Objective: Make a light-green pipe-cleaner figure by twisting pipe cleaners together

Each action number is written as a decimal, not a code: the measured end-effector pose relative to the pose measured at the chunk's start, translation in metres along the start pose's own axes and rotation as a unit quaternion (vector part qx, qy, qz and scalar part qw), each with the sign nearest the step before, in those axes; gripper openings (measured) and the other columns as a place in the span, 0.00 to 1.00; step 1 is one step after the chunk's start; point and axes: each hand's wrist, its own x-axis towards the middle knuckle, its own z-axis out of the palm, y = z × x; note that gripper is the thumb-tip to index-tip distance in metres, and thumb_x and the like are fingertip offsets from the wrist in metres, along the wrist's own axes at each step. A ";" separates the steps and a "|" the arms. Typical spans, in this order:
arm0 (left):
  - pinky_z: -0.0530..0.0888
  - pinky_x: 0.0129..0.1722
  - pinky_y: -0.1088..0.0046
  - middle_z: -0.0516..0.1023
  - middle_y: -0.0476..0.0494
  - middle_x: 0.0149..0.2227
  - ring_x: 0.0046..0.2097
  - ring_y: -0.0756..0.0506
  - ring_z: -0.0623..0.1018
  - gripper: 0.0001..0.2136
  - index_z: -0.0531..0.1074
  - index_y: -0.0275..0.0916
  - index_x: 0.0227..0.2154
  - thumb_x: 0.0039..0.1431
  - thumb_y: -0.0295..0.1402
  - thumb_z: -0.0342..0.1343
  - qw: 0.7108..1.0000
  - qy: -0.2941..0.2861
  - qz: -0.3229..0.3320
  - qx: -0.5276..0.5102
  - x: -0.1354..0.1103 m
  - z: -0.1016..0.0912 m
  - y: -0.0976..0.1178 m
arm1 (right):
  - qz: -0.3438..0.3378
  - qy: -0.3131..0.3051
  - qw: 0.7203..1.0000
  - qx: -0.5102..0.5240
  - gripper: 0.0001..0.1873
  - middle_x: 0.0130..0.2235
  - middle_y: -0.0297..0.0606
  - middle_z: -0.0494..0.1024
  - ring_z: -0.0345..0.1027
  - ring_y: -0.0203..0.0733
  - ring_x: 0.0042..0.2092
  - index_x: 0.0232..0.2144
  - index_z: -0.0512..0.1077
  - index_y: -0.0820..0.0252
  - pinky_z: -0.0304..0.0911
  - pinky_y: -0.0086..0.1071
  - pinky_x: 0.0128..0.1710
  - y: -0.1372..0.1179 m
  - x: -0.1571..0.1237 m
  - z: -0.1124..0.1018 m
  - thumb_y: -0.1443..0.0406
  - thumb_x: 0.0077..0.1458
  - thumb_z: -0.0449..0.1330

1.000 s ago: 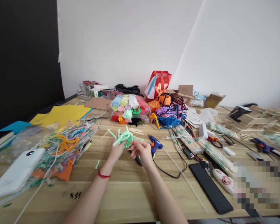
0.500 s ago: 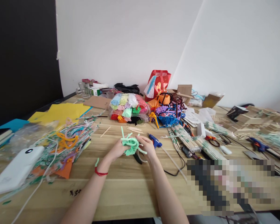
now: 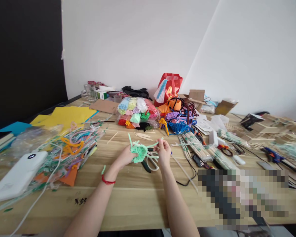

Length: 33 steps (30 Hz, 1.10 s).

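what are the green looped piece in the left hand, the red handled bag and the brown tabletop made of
Mint-green looped piece: probably matte, fuzzy-coated wire stems; strands stand out unsupported. Red handled bag: paper or fabric, cannot tell; stiff upright walls, smooth look. Pale brown tabletop: wood or smooth laminate; streaked grain.

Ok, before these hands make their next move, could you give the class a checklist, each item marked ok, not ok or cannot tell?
1. Left hand has a grip on the green bundle: ok.
2. Right hand pinches a green strand: ok, near one end.
3. Scissors well away from both hands: not ok, they lie close by on the table, between the hands in this view.
4. White cord away from both hands: ok, it runs well to the left of them.
5. Strand firmly fastened at the bundle: cannot tell, the join is too small to read.
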 end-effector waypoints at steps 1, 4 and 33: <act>0.72 0.19 0.76 0.77 0.45 0.35 0.26 0.49 0.74 0.25 0.67 0.37 0.46 0.40 0.18 0.53 1.000 0.000 0.002 -0.005 0.000 0.000 0.001 | 0.010 -0.013 1.000 -0.010 0.17 0.29 0.32 0.72 0.61 0.29 0.20 0.28 0.69 0.60 0.60 0.24 0.19 0.000 -0.001 0.001 0.52 0.43 0.61; 0.71 0.20 0.77 0.77 0.48 0.31 0.26 0.49 0.74 0.21 0.69 0.37 0.42 0.41 0.20 0.55 1.000 -0.012 0.013 -0.020 -0.001 0.001 0.001 | 0.066 -0.097 0.992 -0.039 0.19 0.28 0.33 0.73 0.65 0.32 0.23 0.31 0.70 0.60 0.63 0.26 0.23 0.002 -0.006 0.004 0.55 0.39 0.65; 0.69 0.45 0.67 0.77 0.37 0.45 0.46 0.40 0.75 0.15 0.74 0.35 0.40 0.47 0.34 0.57 0.978 0.100 0.137 0.120 0.012 -0.007 -0.013 | -0.060 -0.162 0.963 -0.205 0.12 0.31 0.41 0.78 0.72 0.45 0.34 0.25 0.72 0.60 0.66 0.33 0.31 0.000 -0.022 0.012 0.58 0.40 0.64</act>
